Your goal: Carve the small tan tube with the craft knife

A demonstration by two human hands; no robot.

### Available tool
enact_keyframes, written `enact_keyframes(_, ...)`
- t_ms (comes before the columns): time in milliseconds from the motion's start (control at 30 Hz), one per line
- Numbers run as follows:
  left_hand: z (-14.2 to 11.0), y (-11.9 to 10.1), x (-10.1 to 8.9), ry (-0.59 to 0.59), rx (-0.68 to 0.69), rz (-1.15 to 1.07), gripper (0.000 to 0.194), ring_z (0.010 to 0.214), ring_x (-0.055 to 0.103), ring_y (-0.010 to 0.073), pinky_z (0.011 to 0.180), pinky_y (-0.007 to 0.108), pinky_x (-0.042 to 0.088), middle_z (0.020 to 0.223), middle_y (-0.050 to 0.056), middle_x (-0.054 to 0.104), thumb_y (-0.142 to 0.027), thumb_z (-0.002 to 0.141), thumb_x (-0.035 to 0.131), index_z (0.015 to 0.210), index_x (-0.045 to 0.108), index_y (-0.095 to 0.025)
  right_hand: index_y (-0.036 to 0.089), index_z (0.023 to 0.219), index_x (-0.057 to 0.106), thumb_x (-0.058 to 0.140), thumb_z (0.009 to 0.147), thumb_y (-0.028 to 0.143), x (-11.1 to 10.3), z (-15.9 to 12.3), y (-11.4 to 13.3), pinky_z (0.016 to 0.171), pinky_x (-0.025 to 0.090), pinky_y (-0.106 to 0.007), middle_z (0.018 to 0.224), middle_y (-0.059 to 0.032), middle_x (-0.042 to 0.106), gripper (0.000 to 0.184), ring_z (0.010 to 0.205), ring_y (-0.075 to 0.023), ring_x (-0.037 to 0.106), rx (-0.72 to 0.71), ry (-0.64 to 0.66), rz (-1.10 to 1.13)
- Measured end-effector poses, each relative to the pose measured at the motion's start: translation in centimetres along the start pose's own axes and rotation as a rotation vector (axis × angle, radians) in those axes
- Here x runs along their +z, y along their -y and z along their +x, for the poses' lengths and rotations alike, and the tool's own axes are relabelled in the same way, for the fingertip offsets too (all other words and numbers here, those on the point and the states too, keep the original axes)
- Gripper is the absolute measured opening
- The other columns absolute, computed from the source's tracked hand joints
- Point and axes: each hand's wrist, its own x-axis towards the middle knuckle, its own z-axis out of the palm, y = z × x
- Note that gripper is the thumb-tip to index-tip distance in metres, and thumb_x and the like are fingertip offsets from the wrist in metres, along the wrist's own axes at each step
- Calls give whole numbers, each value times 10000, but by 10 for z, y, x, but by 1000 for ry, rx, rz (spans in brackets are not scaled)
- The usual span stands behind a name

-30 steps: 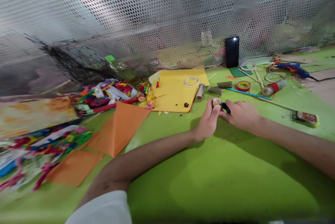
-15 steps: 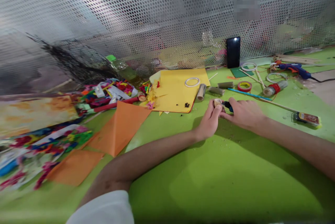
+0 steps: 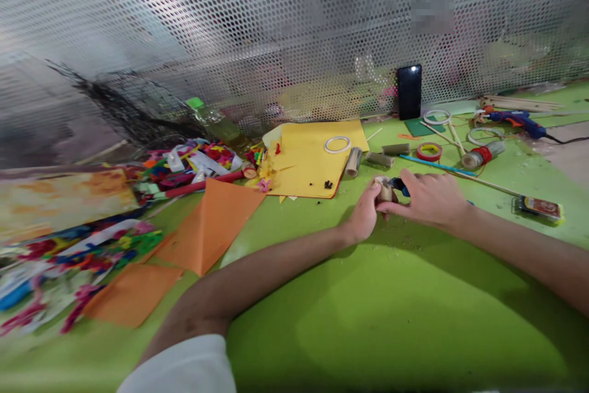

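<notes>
My left hand (image 3: 363,214) grips a short pale tan tube piece (image 3: 385,192), its fingers wrapped round the side. In my right hand (image 3: 431,198) is a black-and-blue hand tool (image 3: 400,185), mostly covered by the fingers, so its kind is unclear. The tool's dark head meets the upper right of the tube, and my right thumb presses against the tube's lower side. Small pale bits (image 3: 399,242) lie scattered on the green table (image 3: 368,319) under the hands. Just beyond them rest several short brownish tubes (image 3: 353,162).
Yellow sheets (image 3: 308,157) carry a white ring; folded orange paper (image 3: 209,221) is left of my hands. Colourful scraps (image 3: 193,160) pile up far left. To the right are a tape roll (image 3: 429,151), a string-wrapped tube (image 3: 483,154) and a glue gun (image 3: 518,121). A phone (image 3: 409,92) leans on the perforated screen.
The tube piece has turned in my left hand and now shows more of its side. My right thumb has shifted onto it, and the tool has tilted slightly.
</notes>
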Motion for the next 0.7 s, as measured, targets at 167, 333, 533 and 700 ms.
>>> enact_keyframes(167, 2, 4, -2, 23, -16, -25, 381, 545, 504, 115, 482, 228, 431, 666, -17, 544, -516, 966, 298, 885, 486, -194, 158, 1098, 573, 148, 800, 888, 0, -2, 2, 553, 262, -311, 881, -156, 734, 897, 765, -284, 687, 9, -8, -6)
enact_keyframes(333, 3, 11, -5, 48, -2, -58, 384, 549, 507, 116, 480, 226, 439, 661, -18, 542, -519, 957, 297, 882, 487, -194, 162, 1103, 572, 164, 807, 882, -1, -3, 4, 546, 249, -313, 873, -151, 734, 879, 764, -286, 689, 13, -24, 1)
enact_keyframes(533, 3, 11, -6, 68, 15, -63, 382, 591, 545, 118, 506, 236, 470, 719, -17, 550, -551, 963, 346, 925, 476, -194, 158, 1090, 575, 152, 836, 852, 2, -1, 3, 535, 237, -311, 875, -159, 736, 851, 760, -297, 692, 11, -14, -8)
enact_keyframes(700, 2, 5, -1, 39, 27, -45, 382, 578, 520, 112, 518, 239, 462, 691, -39, 504, -580, 957, 362, 926, 438, -207, 157, 1087, 570, 117, 900, 774, 5, 0, 2, 532, 225, -319, 890, -162, 735, 788, 774, -298, 692, 8, -7, -6)
